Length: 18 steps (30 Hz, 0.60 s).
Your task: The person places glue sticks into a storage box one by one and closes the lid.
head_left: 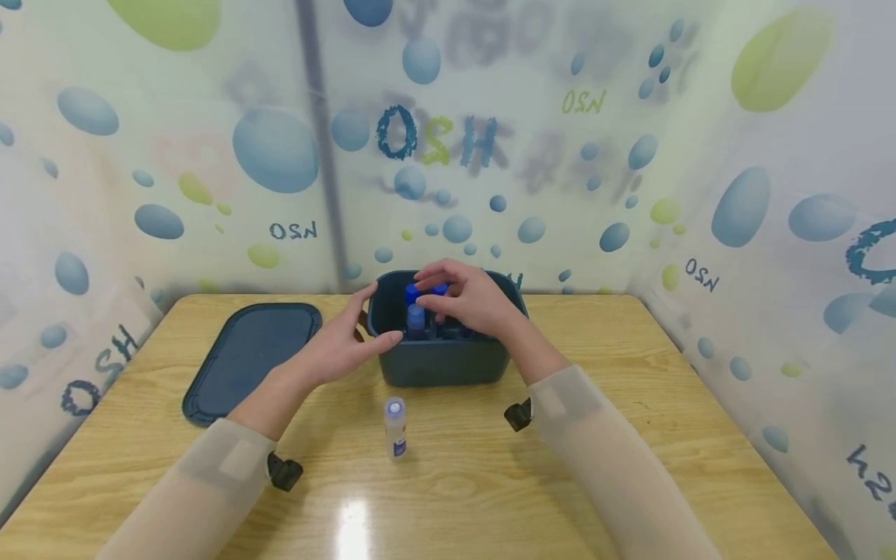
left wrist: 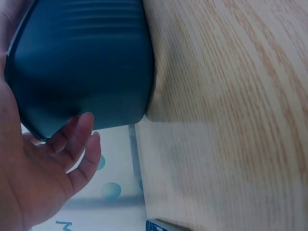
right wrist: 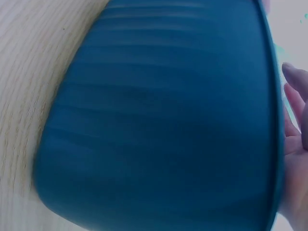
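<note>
In the head view a dark blue-green bin point(head_left: 444, 364) stands on the wooden table. Several blue-capped bottles are inside it, one with its cap point(head_left: 416, 315) near the front wall. My left hand point(head_left: 339, 342) holds the bin's left end, thumb at the front rim and fingers round the outer side; the left wrist view shows fingertips against the wall. Above the bin's opening my right hand point(head_left: 472, 299) is bent down, thumb and fingers apart close to the blue caps. I see nothing held between them. A small clear bottle point(head_left: 395, 428) stands in front of the bin.
A dark flat lid point(head_left: 259, 358) lies on the table point(head_left: 595, 467), left of the bin. Behind the table and along both sides hangs a white curtain point(head_left: 455, 202) with blue and green spots.
</note>
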{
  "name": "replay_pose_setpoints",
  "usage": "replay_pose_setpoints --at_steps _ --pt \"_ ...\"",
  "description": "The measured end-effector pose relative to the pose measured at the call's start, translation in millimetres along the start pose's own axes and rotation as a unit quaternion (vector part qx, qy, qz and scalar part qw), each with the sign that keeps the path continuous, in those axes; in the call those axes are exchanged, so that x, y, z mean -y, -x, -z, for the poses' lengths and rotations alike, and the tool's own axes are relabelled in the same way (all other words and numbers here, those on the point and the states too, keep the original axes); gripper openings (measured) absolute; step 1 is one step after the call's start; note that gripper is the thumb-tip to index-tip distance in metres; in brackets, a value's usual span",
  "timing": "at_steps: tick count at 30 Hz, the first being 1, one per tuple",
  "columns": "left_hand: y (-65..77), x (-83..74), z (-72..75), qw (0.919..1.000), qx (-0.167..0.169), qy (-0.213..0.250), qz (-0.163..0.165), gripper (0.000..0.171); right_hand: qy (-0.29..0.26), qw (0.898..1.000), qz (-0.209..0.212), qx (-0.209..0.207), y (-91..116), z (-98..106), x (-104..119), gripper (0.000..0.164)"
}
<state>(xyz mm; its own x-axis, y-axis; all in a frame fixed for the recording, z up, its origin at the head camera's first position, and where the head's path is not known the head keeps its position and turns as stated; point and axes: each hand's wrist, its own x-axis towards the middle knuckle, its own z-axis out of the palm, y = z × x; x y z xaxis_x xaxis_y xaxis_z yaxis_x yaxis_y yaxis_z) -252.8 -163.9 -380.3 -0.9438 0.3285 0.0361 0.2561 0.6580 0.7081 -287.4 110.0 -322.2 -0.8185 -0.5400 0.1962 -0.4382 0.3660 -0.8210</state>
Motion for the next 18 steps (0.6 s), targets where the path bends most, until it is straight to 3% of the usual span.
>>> replay_pose_setpoints --at_steps 14,18 --pt "1.3 0.6 1.5 1.0000 -0.003 0.000 -0.008 0.108 0.002 0.998 0.049 0.037 40 -15 19 0.031" --pt "0.7 0.6 0.5 1.0000 -0.003 0.001 -0.009 0.109 -0.003 0.997 0.047 0.058 53 -22 23 0.032"
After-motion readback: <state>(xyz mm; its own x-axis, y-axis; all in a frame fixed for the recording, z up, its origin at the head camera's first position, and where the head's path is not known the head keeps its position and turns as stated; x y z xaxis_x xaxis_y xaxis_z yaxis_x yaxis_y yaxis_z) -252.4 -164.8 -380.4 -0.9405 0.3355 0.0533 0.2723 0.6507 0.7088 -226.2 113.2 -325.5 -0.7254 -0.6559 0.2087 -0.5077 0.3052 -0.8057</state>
